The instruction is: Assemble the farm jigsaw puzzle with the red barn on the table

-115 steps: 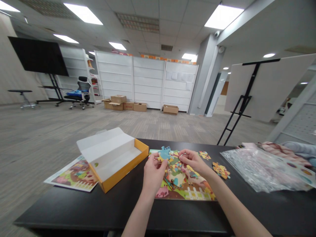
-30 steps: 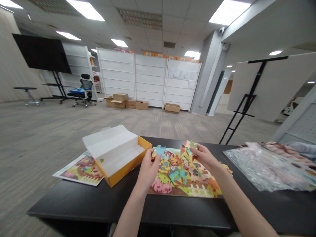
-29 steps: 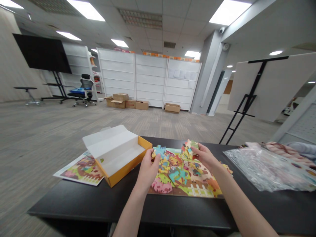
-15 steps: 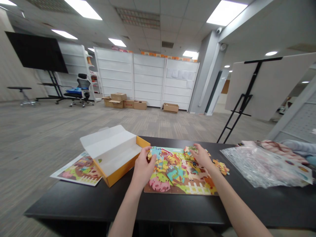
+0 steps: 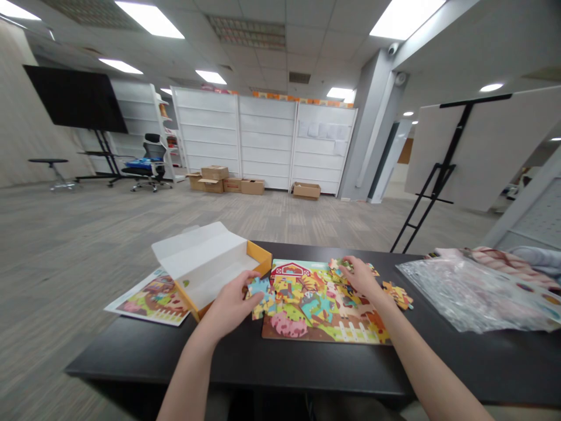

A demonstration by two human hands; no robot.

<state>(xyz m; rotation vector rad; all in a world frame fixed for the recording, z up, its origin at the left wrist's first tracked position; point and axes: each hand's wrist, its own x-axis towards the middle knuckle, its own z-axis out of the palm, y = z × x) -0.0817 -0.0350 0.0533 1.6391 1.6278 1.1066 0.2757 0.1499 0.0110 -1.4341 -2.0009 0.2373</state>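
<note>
A farm-scene jigsaw puzzle (image 5: 307,324) lies on the black table, with loose pieces on top of it. At its left edge my left hand (image 5: 231,304) is closed on light-blue and yellow puzzle pieces (image 5: 259,289) that seem to be joined. My right hand (image 5: 358,277) reaches over the puzzle's upper right, its fingers curled on a clump of green and cream puzzle pieces (image 5: 335,267). Its fingertips partly hide those pieces. More orange and yellow pieces (image 5: 397,294) lie just right of the puzzle.
An open yellow box (image 5: 260,257) with a white inside stands left of the puzzle. Under its left side rests a printed picture sheet (image 5: 151,304). Clear plastic bags (image 5: 468,292) cover the table's right part, by folded cloth (image 5: 495,257). The table's front edge (image 5: 245,383) is near.
My left hand has moved left and slightly down with the blue and yellow pieces, uncovering the red barn. My right hand stays at the upper right of the puzzle. The view has shifted slightly.
</note>
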